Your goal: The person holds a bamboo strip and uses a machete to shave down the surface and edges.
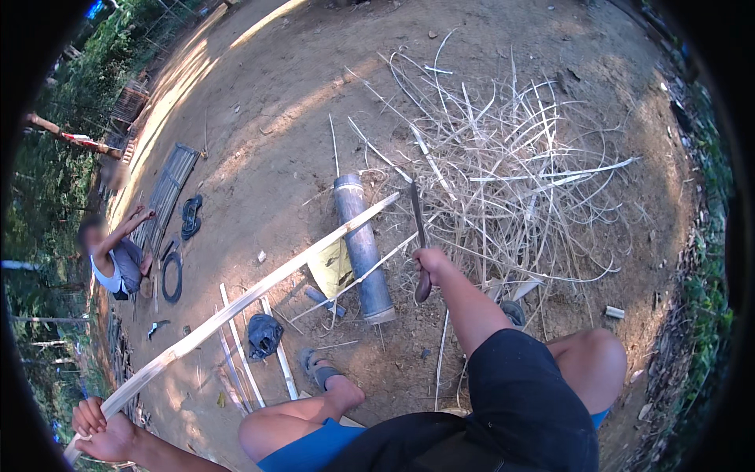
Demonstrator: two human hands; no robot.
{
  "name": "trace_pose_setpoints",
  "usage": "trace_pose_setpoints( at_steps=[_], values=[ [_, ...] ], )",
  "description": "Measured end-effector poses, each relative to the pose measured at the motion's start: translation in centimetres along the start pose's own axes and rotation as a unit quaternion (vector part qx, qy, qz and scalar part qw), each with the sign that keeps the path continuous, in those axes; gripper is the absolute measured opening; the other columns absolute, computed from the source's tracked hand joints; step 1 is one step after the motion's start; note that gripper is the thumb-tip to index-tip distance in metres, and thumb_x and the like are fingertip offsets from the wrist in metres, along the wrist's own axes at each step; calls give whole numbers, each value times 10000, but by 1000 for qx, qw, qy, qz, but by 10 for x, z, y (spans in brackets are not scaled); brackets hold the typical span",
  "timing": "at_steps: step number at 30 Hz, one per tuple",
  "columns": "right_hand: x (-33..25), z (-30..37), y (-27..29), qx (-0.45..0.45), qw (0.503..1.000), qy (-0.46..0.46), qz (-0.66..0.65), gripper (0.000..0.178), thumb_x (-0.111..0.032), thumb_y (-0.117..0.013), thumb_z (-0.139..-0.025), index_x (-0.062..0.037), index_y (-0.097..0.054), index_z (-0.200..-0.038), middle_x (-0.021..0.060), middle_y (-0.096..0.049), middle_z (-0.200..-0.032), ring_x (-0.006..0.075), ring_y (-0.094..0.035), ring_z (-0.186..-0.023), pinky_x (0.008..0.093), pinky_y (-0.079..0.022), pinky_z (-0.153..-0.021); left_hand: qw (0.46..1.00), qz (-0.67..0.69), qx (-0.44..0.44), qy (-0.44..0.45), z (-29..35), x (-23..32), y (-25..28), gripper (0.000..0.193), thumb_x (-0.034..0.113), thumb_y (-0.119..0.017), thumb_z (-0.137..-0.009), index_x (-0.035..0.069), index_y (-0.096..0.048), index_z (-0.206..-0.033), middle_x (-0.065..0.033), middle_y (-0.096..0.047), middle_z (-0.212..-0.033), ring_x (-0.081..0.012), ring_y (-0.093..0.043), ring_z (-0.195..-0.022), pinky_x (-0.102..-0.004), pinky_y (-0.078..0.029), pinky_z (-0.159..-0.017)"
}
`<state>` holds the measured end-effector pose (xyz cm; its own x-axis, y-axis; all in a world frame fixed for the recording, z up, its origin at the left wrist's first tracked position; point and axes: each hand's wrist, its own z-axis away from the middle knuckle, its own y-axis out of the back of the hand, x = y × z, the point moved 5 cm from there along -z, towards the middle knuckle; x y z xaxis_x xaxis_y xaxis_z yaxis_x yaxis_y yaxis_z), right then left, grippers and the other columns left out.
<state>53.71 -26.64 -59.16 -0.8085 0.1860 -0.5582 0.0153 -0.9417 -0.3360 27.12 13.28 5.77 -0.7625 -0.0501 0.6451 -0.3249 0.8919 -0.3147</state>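
Note:
My left hand (106,430) is closed round the lower end of a long pale bamboo strip (252,295). The strip slants up to the right, and its far end crosses over a thick bamboo log (362,252) on the ground. Whether strip and log touch, I cannot tell. In my right hand (431,263) is a machete (418,212), gripped by its brown handle, with the dark blade pointing away from me. The blade tip is near the strip's far end. A big tangle of thin bamboo shavings (511,181) lies just beyond and right of the machete.
Split bamboo pieces (236,346) and a dark plastic bag (265,336) lie by my left foot. A yellow sheet (330,267) is beside the log. Another person (122,256) sits at the left near a slatted bamboo panel (167,193) and a black coil (172,277).

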Motion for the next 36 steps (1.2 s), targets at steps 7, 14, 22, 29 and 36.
trace_pose_setpoints(
  at_steps=[7,14,22,29,36],
  values=[
    [57,106,-76,22,997,23,-75,47,-44,-571,-815,-57,-538,-845,44,-482,-597,163,-462,-466,334,-395,-430,993,68,-85,-49,35,17,-46,585,657,-493,-865,121,-351,-679,25,-283,-593,-96,-250,-490,-242,-211,-500],
    [-28,229,-107,5,961,233,151,613,-37,-605,-783,-3,-342,-1336,99,-564,-732,177,-561,-580,322,-471,-519,990,117,-41,-65,75,15,-68,550,630,-645,-802,149,-384,-744,55,-272,-607,-62,-229,-492,-234,-189,-502],
    [-27,309,-80,123,842,325,414,286,-164,-650,-771,-28,-567,-1009,174,-640,-829,306,-643,-747,396,-502,-717,983,160,-62,-59,121,35,-65,610,725,-559,-793,144,-388,-728,46,-281,-595,-76,-239,-496,-255,-190,-504],
    [33,385,-130,14,843,338,419,309,-207,-668,-796,-19,-563,-1017,213,-651,-848,400,-640,-856,465,-493,-756,987,137,-34,-78,167,49,-72,640,777,-445,-817,150,-360,-716,41,-263,-569,-80,-201,-471,-264,-165,-490],
    [47,442,-183,-103,793,387,459,277,-200,-616,-825,-46,-564,-1048,248,-642,-882,447,-610,-887,515,-478,-772,987,113,-60,-100,207,61,-73,608,734,-449,-853,152,-335,-718,36,-259,-574,-79,-190,-485,-265,-179,-500]
  ],
)
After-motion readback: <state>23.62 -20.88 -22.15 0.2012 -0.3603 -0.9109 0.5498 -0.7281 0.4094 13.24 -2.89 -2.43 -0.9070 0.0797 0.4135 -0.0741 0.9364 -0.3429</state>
